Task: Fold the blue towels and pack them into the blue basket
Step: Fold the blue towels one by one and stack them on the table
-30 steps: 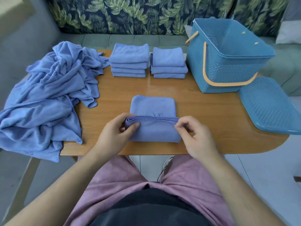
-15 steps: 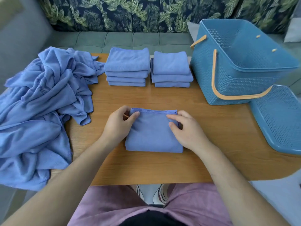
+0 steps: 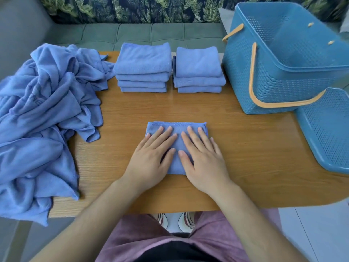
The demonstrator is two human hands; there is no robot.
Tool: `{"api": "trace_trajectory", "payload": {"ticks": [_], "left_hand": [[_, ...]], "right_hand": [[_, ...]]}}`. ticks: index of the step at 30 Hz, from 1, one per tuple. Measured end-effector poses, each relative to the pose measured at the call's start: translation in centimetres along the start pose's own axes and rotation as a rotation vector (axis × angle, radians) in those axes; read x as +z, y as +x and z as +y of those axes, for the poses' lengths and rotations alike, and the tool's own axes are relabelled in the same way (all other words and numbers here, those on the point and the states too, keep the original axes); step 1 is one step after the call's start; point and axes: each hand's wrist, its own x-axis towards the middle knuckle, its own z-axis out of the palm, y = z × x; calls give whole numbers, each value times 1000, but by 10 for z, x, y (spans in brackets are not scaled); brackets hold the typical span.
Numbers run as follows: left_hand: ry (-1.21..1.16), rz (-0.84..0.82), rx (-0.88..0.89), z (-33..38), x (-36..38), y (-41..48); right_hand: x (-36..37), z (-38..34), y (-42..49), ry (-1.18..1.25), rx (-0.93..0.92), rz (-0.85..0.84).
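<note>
A folded blue towel (image 3: pixel 177 127) lies on the wooden table (image 3: pixel 245 148) in front of me. My left hand (image 3: pixel 153 157) and my right hand (image 3: pixel 202 159) lie flat on it side by side, fingers straight, pressing it down. Two stacks of folded blue towels stand at the table's far edge, the left stack (image 3: pixel 143 69) and the right stack (image 3: pixel 198 70). A heap of unfolded blue towels (image 3: pixel 41 118) covers the table's left end and hangs over its edge. The blue basket (image 3: pixel 283 72) with an orange handle stands at the far right, with nothing visible inside.
The basket's blue perforated lid (image 3: pixel 328 129) lies on the table's right end, below the basket. A green sofa (image 3: pixel 151 33) with a leaf-patterned back runs behind the table. Bare wood shows between the folded towel and the stacks.
My hands folded the towel's near half away from me, let go of its edge and now press flat on top of the folded towel. The camera has tilted down.
</note>
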Motion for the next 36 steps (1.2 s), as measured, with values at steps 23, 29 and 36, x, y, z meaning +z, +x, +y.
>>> {"api": "trace_trajectory", "payload": {"ticks": [23,29,36], "left_hand": [[-483,87,-364,18,-26,-41],[-503,155,-232,34,-50,2],[-464,243,-103,45,-96,132]], "right_hand": [[-37,-3,-41,373,179,41],[-75,4,-8,424,169,102],[-146,22,100,296,140,267]]}}
